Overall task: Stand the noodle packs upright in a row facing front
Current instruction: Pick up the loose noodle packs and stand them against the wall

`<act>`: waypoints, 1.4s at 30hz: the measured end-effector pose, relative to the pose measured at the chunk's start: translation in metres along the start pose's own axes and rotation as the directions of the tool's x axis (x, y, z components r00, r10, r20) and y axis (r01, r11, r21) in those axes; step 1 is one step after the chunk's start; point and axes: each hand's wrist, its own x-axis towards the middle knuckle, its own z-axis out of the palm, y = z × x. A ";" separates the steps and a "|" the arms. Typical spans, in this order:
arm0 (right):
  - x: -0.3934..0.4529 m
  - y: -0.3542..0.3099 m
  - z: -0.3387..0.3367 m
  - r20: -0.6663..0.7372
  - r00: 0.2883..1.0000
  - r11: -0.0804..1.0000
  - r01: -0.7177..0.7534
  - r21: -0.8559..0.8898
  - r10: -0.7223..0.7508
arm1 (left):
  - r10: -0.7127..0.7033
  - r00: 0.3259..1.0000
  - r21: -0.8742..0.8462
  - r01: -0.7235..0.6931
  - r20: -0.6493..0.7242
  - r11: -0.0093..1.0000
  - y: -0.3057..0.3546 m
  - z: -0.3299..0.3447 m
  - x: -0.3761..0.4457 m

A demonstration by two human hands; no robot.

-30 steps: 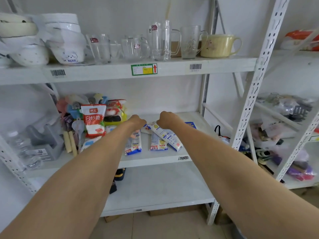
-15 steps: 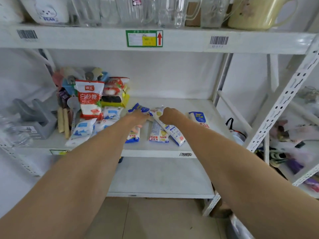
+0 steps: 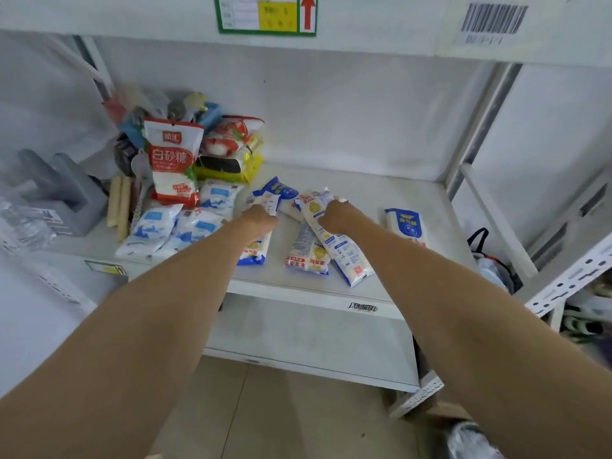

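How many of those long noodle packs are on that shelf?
4 clearly: one under the left hand, one flat in the middle, one angled under the right hand, one far right. Another may lie behind.

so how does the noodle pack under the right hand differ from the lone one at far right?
The pack under the right hand lies askew across another pack, with the right hand on it. The far-right pack lies straighter, apart and untouched. Both are flat on the shelf, not upright.
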 end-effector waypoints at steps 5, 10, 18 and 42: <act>0.017 0.005 0.008 -0.061 0.998 0.998 -0.020 0.056 0.024 | 0.034 0.998 0.174 -0.024 -0.051 0.984 -0.007 0.002 0.020; 0.033 0.025 0.012 -0.114 0.987 0.991 -0.099 0.093 0.110 | 0.019 0.997 0.285 0.004 -0.076 0.958 -0.016 -0.005 0.043; 0.054 0.040 0.020 0.110 0.983 0.982 -0.156 0.108 0.145 | -0.051 0.999 0.369 0.052 -0.013 0.928 -0.023 0.001 0.073; 0.093 0.089 0.032 0.470 0.869 0.798 -0.392 0.458 0.157 | -0.353 0.914 -0.034 0.367 0.198 0.930 -0.025 -0.013 0.089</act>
